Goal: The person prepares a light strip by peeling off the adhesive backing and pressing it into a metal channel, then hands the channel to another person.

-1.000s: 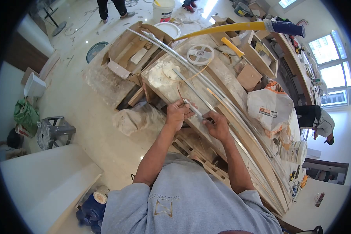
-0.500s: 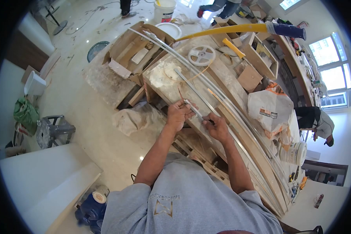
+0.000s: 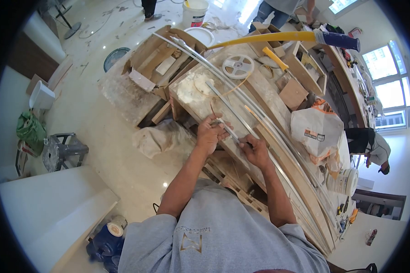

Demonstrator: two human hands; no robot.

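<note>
Between my hands is a thin light-grey strip (image 3: 231,132), slanting down from left to right above the workbench. My left hand (image 3: 209,135) is closed around its upper end, where a short reddish-brown wire (image 3: 212,109) sticks up. My right hand (image 3: 255,151) pinches the lower end between thumb and fingers. Just beyond, a long metal profile (image 3: 230,105) lies across the bench. Behind it is a white plastic reel (image 3: 238,67) with a loop of yellowish strip trailing from it. Fine detail at my fingertips is too small to make out.
A cardboard box (image 3: 143,54) stands at the bench's far left end. Long boards and metal lengths run along the right side, beside a white-and-orange sack (image 3: 316,132). A yellow-handled tool (image 3: 274,58) lies farther back. Other people stand at the back and bend at right.
My hands keep nearly the same place and grip on the strip. At the back, a person has moved farther into view near the boxes. The view has shifted slightly.
</note>
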